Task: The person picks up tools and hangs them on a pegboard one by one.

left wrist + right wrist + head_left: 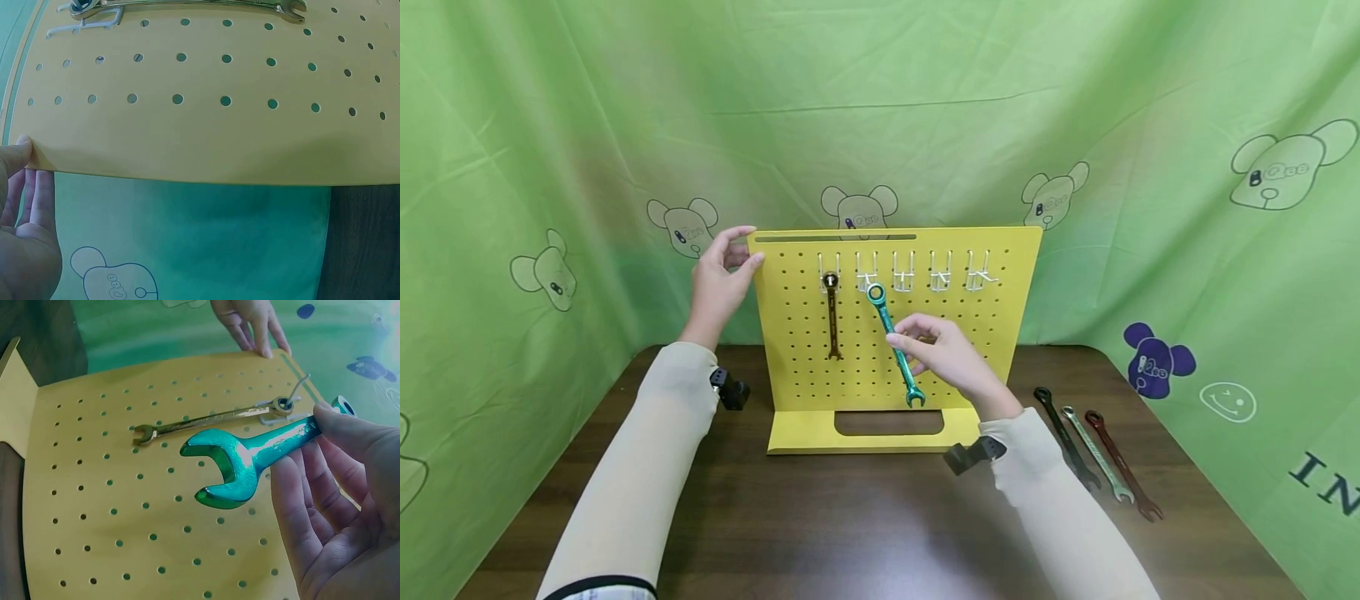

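Teal metal wrench [902,360]: bit of shank hidden behind thumb of right hand [946,357]. Gold-brown metal wrench [206,3]: ring end chopped, left wrist view. Dark lettering [1331,490] runs off head view's right edge.

The board [865,333] is yellow, dotted with rows of dark holes, its hooks [902,273] near the top edge white. The wrench [832,321] towards its upper left corner is bronze; the teal wrench [902,363] has a metallic sheen. By the table's [865,517] right edge lie a black wrench [1066,437], a silver wrench [1097,454] and a red wrench [1122,464]. The table is dark brown, wood-grained; the curtain [887,100] green with outlined mouse heads [1277,171].
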Available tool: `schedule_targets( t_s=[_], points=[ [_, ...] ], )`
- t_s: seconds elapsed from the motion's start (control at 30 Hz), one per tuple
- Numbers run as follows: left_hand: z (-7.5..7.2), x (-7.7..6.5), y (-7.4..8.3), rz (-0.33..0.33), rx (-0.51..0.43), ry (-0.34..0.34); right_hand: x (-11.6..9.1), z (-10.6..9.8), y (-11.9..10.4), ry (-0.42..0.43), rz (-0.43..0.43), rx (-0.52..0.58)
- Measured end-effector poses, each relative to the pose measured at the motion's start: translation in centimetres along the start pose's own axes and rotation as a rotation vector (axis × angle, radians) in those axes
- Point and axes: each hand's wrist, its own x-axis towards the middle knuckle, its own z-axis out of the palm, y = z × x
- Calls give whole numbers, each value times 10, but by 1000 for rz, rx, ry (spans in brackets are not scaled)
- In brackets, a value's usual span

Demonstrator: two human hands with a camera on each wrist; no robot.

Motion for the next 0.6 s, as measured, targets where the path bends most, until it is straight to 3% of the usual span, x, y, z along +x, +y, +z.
schedule_targets(
  t_s=[0.23, 0.6],
  points=[
    [0, 0, 0, -9, -6, -2, 7, 4, -3, 14, 8, 35],
    [1, 0, 1, -4, -5, 2, 21, 9, 12, 0, 55, 79]
  ],
)
